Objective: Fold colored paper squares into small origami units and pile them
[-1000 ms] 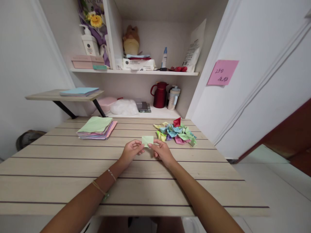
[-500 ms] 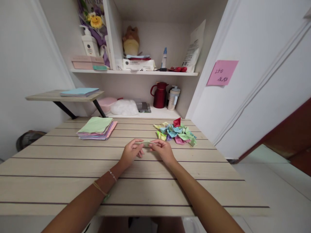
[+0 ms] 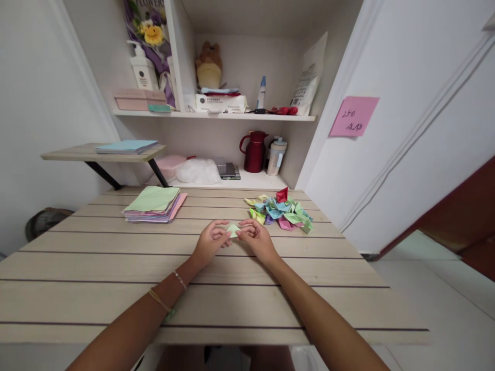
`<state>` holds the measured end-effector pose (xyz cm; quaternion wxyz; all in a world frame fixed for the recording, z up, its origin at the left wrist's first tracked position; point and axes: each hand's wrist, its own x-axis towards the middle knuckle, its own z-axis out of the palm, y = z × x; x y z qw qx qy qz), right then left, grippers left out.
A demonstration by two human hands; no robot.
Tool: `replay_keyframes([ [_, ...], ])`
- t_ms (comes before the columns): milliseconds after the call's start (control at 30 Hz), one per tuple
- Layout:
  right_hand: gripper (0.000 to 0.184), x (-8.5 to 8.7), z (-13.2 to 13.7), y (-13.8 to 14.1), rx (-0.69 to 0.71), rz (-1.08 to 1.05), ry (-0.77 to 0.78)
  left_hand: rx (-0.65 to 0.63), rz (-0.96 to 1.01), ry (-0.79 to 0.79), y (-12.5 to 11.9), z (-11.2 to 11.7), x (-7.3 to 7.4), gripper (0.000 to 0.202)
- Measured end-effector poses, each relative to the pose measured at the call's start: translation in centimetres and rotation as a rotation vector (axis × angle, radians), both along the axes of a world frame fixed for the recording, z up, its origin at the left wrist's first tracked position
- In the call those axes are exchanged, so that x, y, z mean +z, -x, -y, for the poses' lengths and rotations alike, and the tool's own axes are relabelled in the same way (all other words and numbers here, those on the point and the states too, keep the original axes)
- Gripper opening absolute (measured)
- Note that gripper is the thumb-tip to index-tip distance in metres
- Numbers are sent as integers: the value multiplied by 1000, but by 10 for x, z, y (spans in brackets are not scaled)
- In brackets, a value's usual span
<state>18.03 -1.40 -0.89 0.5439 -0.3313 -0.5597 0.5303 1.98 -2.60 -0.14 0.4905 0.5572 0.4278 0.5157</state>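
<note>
A small folded piece of light green paper (image 3: pixel 233 229) is pinched between both my hands just above the wooden table (image 3: pixel 116 268). My left hand (image 3: pixel 211 240) grips its left side with thumb and fingers closed. My right hand (image 3: pixel 257 238) grips its right side the same way. Only a small pointed part of the paper shows between my fingertips. A pile of folded paper shapes (image 3: pixel 282 211) in several colours lies just beyond my right hand. A stack of flat coloured sheets (image 3: pixel 154 203), green on top, lies to the far left of my hands.
Behind the table a recess holds a red jug (image 3: pixel 254 151), a pale cup (image 3: pixel 276 155) and a pink box (image 3: pixel 170 164). A shelf (image 3: pixel 216 115) above carries bottles and boxes. A side shelf (image 3: pixel 100 151) holds blue paper. A pink note (image 3: pixel 353 115) sticks to the right wall.
The green paper stood up as a flat rectangle between my fingers, then was tipped edge-on, and now shows as a smaller pointed shape. My hands stayed in the same place.
</note>
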Motion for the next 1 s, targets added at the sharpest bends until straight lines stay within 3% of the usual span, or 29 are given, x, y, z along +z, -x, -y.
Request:
replay_keyframes([
  [67,26,-1,-1,-1,11,29,-2,-40,-10,22,-1,1,0,42],
  [267,25,0,1,-3,33,133,-19,-59,12,37,2,-1,-2,24],
  [567,35,-1,1,1,72,67,-35,-97,259,279,6,-4,-6,24],
  [767,37,-3,0,0,35,121,-57,-91,250,285,3,-1,-5,25],
  [1000,32,-1,5,0,-62,331,-122,-95,124,213,0,1,-3,27],
])
